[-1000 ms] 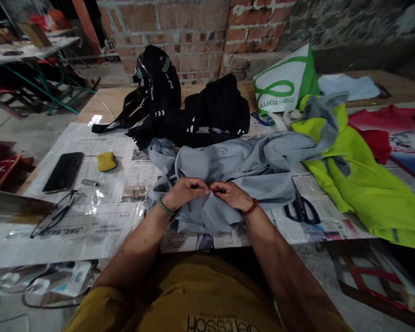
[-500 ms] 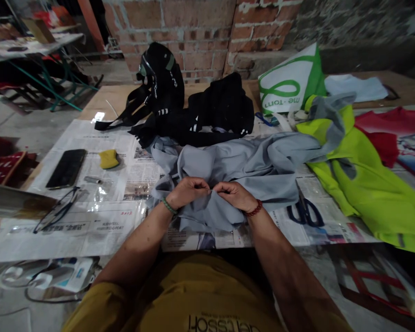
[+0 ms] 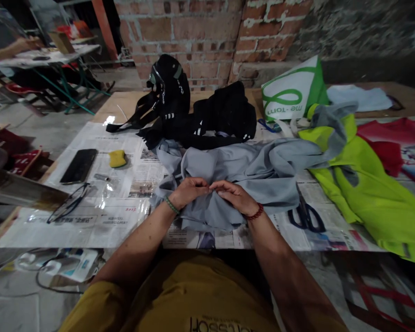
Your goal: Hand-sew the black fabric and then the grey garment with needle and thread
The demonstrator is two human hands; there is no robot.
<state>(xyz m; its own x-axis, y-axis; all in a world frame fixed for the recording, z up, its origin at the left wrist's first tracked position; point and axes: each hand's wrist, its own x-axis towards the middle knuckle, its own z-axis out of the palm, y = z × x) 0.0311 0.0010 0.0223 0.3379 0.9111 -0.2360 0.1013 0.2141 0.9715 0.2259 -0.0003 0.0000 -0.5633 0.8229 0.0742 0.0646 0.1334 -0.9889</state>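
Crumpled grey cloth [image 3: 221, 159] spreads over the newspaper-covered table in front of me. My left hand [image 3: 190, 191], with a green bracelet at the wrist, is closed in a pinch on a fold of it. From the other side my right hand [image 3: 234, 194], wearing a red bracelet, also pinches at the fold, its fingertips meeting the left ones. Whether something small, too, is between the fingertips cannot be made out. Dark-handled scissors [image 3: 307, 216] lie right of the cloth, partly under its edge.
Black bags [image 3: 171, 87] stand behind the cloth. Leftward lie a phone [image 3: 79, 166], a yellow sponge [image 3: 117, 158], a small grey cylinder [image 3: 102, 177] and glasses [image 3: 69, 203]. A yellow-green garment [image 3: 370, 184] and a green-white bag [image 3: 293, 90] are rightward. Another person's arm [image 3: 10, 48] shows far left.
The camera view has shifted slightly, so the table appears a little further right and lower. My right fingers have straightened somewhat and reach closer to the left fingertips. The cloth stays in place.
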